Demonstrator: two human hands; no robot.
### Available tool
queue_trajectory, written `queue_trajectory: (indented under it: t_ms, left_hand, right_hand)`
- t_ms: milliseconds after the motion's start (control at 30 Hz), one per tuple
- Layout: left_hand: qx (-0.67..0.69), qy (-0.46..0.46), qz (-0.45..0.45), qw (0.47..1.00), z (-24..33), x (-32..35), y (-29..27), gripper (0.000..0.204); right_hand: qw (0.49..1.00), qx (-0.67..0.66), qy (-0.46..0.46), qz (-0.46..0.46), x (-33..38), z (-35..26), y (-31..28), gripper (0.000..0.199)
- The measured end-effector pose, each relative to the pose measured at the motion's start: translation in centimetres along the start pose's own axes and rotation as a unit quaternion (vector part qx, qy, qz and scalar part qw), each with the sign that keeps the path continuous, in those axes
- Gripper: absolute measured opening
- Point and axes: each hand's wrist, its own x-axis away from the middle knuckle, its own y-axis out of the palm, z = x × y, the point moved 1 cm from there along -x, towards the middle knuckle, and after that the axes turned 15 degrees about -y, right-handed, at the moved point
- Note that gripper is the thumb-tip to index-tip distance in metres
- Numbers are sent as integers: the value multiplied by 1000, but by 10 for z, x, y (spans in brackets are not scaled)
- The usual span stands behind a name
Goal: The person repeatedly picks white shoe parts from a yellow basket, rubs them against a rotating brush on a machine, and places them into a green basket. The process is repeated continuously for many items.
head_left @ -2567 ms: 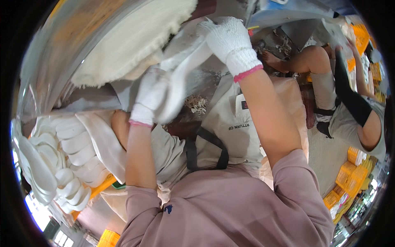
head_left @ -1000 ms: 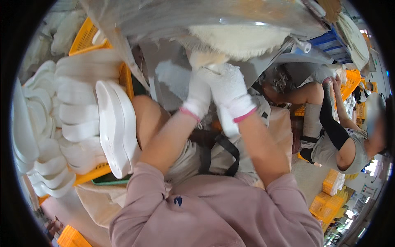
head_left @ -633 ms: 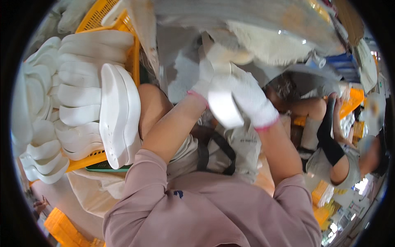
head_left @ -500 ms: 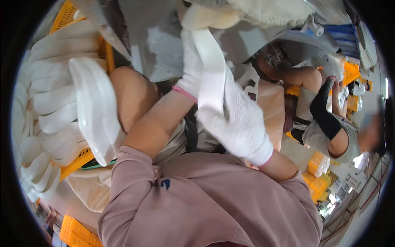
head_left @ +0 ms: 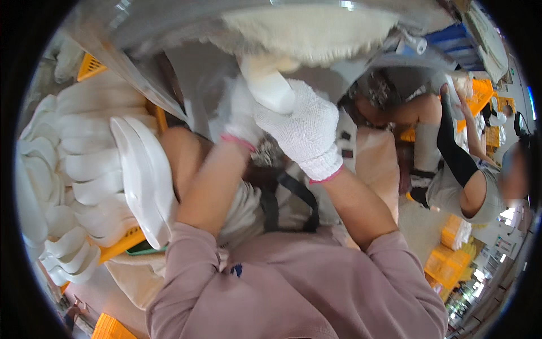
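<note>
A long, smooth white curved piece (head_left: 274,94) is held up against the underside of a shaggy cream-coloured buffing wheel (head_left: 322,31). My right hand (head_left: 302,124), in a white knit glove with a pink cuff, is closed round the piece's near end. Close beside it on the left is my left hand (head_left: 240,107), gloved the same way. That hand is smeared by motion, and its fingers are partly hidden behind the piece. The piece's far end meets the wheel's lower edge, where the contact is blurred.
On my left, several similar white pieces (head_left: 144,178) lie stacked in a yellow crate (head_left: 121,244). A grey hood (head_left: 152,25) curves round the wheel. To the right, a seated person (head_left: 451,152) works near more yellow crates (head_left: 451,254). A beige cloth (head_left: 375,181) hangs beside my right forearm.
The piece has gone up and away from me, so less of it shows. My right hand has moved up and left with it; my left hand has shifted left and blurred.
</note>
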Motion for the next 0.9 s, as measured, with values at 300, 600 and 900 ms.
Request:
queue_trajectory:
  t_ms: [300, 600, 900]
  left_hand:
    - [186, 33, 14, 982, -42, 13, 34, 56]
    - [-438, 133, 126, 880, -13, -37, 3, 54]
    - [244, -43, -420, 873, -65, 6, 42, 68]
  right_hand:
    - [958, 76, 18, -277, 26, -13, -32, 55]
    - [953, 50, -55, -295, -17, 0, -19, 30]
    - [953, 146, -39, -263, 54, -24, -75, 40]
